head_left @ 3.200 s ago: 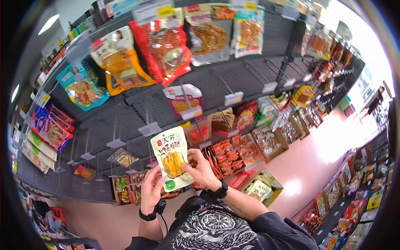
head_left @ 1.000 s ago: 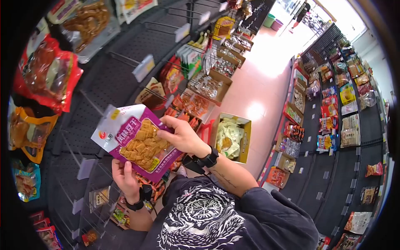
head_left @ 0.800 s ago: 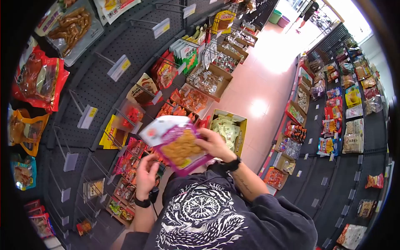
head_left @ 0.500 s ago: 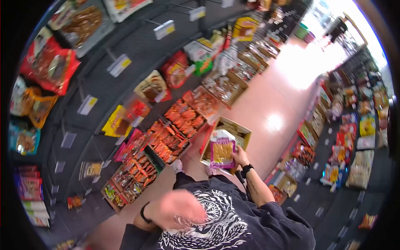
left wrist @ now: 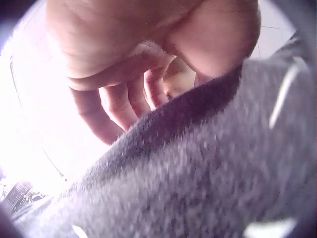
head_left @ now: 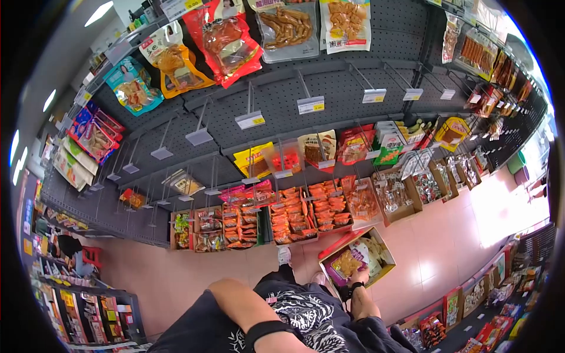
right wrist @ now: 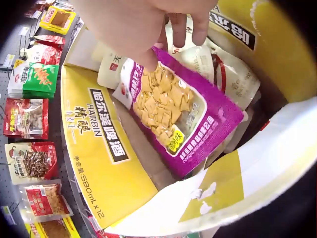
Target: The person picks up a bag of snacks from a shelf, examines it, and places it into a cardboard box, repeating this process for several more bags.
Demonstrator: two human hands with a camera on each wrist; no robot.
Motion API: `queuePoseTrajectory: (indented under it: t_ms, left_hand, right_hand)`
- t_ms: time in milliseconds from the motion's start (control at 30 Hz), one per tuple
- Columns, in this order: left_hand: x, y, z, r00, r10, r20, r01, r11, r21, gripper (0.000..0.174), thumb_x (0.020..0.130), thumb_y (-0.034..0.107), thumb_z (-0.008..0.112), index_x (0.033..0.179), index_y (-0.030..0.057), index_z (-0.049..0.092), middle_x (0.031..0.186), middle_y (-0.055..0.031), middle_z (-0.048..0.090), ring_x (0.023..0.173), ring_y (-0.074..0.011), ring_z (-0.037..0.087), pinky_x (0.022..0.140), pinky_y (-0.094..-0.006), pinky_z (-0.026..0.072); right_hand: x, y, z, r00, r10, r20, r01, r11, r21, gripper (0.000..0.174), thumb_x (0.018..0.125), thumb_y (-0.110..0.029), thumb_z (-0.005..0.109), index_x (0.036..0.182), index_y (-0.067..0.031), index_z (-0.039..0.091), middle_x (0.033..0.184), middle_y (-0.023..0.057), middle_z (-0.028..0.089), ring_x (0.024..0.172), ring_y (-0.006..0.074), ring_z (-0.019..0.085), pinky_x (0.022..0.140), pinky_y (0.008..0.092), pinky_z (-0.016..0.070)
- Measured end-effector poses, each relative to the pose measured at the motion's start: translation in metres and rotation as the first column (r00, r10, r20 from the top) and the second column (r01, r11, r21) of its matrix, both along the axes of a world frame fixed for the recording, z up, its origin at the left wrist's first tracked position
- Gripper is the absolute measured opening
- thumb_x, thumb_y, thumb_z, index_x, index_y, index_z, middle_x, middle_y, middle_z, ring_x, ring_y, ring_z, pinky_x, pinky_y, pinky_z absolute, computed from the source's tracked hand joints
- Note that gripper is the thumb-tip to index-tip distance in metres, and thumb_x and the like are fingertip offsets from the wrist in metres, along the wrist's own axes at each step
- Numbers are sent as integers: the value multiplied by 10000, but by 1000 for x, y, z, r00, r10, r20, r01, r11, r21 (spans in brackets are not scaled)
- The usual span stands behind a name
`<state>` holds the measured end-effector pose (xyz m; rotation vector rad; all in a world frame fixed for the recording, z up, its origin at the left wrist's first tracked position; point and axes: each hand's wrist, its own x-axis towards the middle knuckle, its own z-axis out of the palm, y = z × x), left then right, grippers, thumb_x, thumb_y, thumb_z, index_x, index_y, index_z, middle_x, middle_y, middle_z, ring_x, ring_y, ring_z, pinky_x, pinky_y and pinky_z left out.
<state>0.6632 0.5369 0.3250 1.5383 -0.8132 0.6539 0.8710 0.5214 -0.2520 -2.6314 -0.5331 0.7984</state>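
In the right wrist view a purple and white packet of dried tofu pieces (right wrist: 161,99) lies tilted inside a yellow beer carton (right wrist: 106,144), on top of cream snack packets (right wrist: 235,79). My right hand (right wrist: 129,25) pinches the packet by its upper edge, thumb tip on its printed front. In the head view, the same hand (head_left: 359,275) reaches down into that carton on the floor. My left hand (head_left: 238,303) is held close before my dark shirt (head_left: 300,312). The left wrist view shows its fingers (left wrist: 119,104) loosely bent, their tips partly hidden behind grey cloth.
A pegboard shelf (head_left: 347,88) with hanging snack bags stands ahead. Boxes of orange packets (head_left: 292,215) line its foot. Another stocked shelf (head_left: 471,317) is at lower right, with the tiled aisle (head_left: 435,235) between. A red stool (head_left: 91,256) stands at the left.
The purple packet has gone from in front of the shelf, held in both hands, down into the carton in my right hand. My left hand has let go and drawn back to the shirt.
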Motion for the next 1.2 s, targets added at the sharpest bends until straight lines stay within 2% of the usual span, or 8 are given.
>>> queuePoseTrajectory:
  t_ms: [200, 300, 467, 533, 667, 867, 1067, 1200]
  left_hand:
    - [-3, 6, 13, 976, -164, 146, 176, 981, -78, 239, 931, 298, 530, 776, 116, 535, 763, -53, 527, 778, -268, 549, 721, -392, 430]
    - [3, 14, 9, 970, -158, 186, 157, 987, 17, 255, 935, 322, 523, 877, 83, 589, 962, -109, 610, 963, -300, 579, 826, -416, 447]
    - [-3, 52, -9, 914, 332, -232, -288, 935, 205, 457, 927, 337, 569, 1235, 0, 544, 1240, -192, 564, 1112, -313, 569, 897, -425, 465]
    - [-7, 55, -69, 808, 503, -308, -365, 836, 409, 345, 925, 238, 518, 1201, 32, 538, 1151, -133, 591, 1061, -313, 568, 891, -400, 462]
    - [-47, 65, -140, 472, 757, -453, -504, 653, 565, 370, 889, 291, 613, 1183, 71, 572, 1088, -103, 627, 1007, -267, 604, 861, -376, 478]
    - [-125, 64, -218, 66, 657, -751, -631, 610, 479, 333, 897, 259, 603, 1152, 45, 596, 1076, -119, 647, 982, -270, 625, 843, -356, 495]
    - [-145, 78, -280, -53, 424, -904, -728, 603, 325, 413, 899, 300, 616, 1203, 26, 560, 1156, -157, 622, 1061, -280, 603, 903, -363, 478]
    - [-131, 101, -296, -245, 824, -510, -816, 108, 567, 611, 860, 257, 687, 1346, 25, 399, 1357, -168, 463, 1193, -277, 508, 1003, -359, 405]
  right_hand:
    - [0, 5, -12, 993, -24, -114, 59, 949, 311, 353, 704, -89, 741, 1010, -70, 566, 853, 121, 678, 804, 267, 653, 762, 368, 516]
    - [4, 5, -15, 987, -36, -157, 88, 938, 336, 375, 726, -61, 723, 1061, -65, 555, 923, 115, 666, 839, 236, 641, 756, 356, 514]
    - [-2, 12, 4, 774, -214, -596, 415, 882, 222, 397, 774, -42, 687, 1122, -100, 506, 1110, 121, 575, 849, 246, 601, 675, 377, 516]
    - [30, 2, -135, 596, -16, -803, 350, 905, 241, 409, 809, -106, 696, 1173, -94, 509, 755, 50, 590, 607, 208, 558, 432, 364, 443]
    - [-7, 30, -39, 829, -10, -559, 185, 949, 257, 202, 809, -130, 699, 968, -23, 633, 767, 92, 641, 557, 189, 589, 444, 341, 474]
    - [-28, 43, 24, 946, 23, -322, 115, 908, 404, 112, 836, -62, 632, 911, 20, 620, 765, 91, 643, 630, 194, 603, 555, 326, 496]
    - [-43, 41, 214, 656, 525, -542, -104, 775, 624, 109, 857, -37, 602, 946, 11, 643, 766, 25, 638, 652, 94, 569, 629, 240, 474]
    - [-67, 48, 306, 553, 672, -494, -249, 698, 671, 123, 874, -51, 613, 971, 19, 640, 800, 19, 640, 719, 88, 576, 665, 236, 463]
